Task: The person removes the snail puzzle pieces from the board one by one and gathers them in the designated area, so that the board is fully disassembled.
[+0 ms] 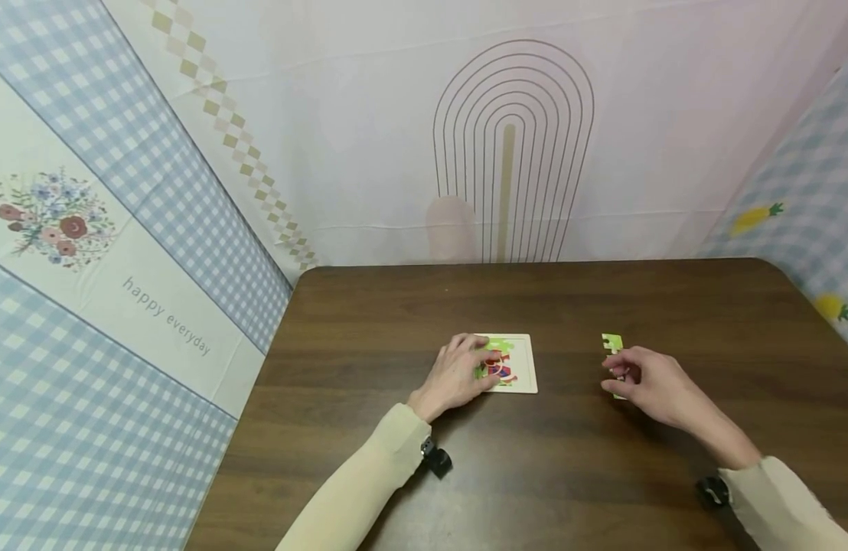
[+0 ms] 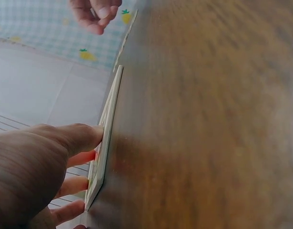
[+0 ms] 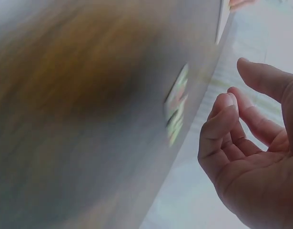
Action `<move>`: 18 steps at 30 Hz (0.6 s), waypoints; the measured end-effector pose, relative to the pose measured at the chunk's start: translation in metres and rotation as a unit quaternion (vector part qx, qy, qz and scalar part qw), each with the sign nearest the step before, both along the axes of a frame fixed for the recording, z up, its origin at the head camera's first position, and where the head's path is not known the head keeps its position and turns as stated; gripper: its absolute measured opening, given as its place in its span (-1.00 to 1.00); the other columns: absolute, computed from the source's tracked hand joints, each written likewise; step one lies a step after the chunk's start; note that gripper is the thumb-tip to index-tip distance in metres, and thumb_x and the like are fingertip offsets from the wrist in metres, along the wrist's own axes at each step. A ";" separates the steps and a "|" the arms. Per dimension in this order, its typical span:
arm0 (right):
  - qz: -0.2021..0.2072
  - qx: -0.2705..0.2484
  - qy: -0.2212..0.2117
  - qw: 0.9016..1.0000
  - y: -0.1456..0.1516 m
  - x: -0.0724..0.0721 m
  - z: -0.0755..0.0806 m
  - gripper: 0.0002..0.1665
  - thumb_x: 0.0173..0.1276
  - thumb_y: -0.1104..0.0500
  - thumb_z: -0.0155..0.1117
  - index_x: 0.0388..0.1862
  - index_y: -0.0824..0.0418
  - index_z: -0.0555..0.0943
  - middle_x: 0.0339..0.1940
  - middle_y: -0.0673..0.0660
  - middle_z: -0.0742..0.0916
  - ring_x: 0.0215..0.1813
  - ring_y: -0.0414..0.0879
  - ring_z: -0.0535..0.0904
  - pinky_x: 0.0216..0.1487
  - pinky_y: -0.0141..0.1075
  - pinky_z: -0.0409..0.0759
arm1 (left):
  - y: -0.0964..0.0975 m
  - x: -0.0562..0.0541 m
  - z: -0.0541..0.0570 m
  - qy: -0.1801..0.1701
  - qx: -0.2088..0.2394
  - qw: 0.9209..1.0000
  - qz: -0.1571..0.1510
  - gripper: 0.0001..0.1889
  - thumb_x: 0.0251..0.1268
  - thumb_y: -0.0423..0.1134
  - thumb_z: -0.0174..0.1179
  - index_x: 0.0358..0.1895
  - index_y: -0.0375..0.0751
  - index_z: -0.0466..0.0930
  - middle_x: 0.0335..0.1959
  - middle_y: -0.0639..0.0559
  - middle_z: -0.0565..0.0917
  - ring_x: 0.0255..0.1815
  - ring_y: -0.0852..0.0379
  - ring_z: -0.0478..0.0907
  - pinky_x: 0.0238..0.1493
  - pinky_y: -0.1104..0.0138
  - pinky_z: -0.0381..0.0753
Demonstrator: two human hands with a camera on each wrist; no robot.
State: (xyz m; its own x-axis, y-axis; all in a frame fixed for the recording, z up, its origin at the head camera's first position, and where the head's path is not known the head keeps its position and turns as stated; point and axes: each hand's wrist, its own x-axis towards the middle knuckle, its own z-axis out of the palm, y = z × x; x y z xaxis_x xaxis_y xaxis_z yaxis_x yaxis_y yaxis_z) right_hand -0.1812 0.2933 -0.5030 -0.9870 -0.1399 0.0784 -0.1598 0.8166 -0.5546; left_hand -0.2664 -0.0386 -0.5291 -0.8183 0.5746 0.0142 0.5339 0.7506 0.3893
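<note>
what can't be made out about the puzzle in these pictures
Head view: left part of the square, white-bordered puzzle board, covered by the left hand.
Head view: middle of the flat, green-printed puzzle pieces, behind the right hand.
Right wrist view: the pieces' print, blurred; the board, cut off by the top edge.
Left wrist view: the board's picture, too edge-on to read.

Homelike corner: 1 brown table (image 1: 569, 467), patterned cloth hangings (image 1: 355, 153) (1 lettered "happy everyday").
</note>
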 end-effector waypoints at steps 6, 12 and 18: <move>0.027 -0.006 -0.003 1.000 -0.031 -0.018 0.005 -0.74 0.38 0.20 0.58 -0.01 0.27 0.79 -0.27 0.00 0.75 -0.27 -0.28 0.53 -0.24 -0.39 0.52 | 0.000 0.000 0.001 0.013 -0.004 1.000 0.006 -0.48 0.47 0.05 0.41 0.41 0.00 0.68 0.53 0.02 0.60 0.62 -0.05 0.40 0.51 0.01 0.49; 0.052 -0.010 -0.020 0.998 -0.066 -0.043 0.007 -0.77 0.42 0.25 0.53 0.00 0.30 0.79 -0.25 0.06 0.75 -0.21 -0.14 0.57 -0.20 -0.33 0.53 | 0.000 -0.002 0.001 0.015 0.001 1.000 0.020 -0.46 0.42 0.06 0.46 0.35 -0.08 0.68 0.47 0.02 0.65 0.59 -0.03 0.45 0.52 0.04 0.50; 0.082 0.000 -0.016 0.997 -0.093 -0.066 0.001 -0.80 0.43 0.29 0.49 -0.01 0.34 0.80 -0.28 0.09 0.75 -0.25 -0.16 0.57 -0.20 -0.31 0.54 | 0.001 -0.001 0.002 0.006 0.001 1.000 0.020 -0.53 0.46 0.08 0.43 0.26 -0.09 0.67 0.51 0.01 0.63 0.62 -0.04 0.43 0.59 0.03 0.47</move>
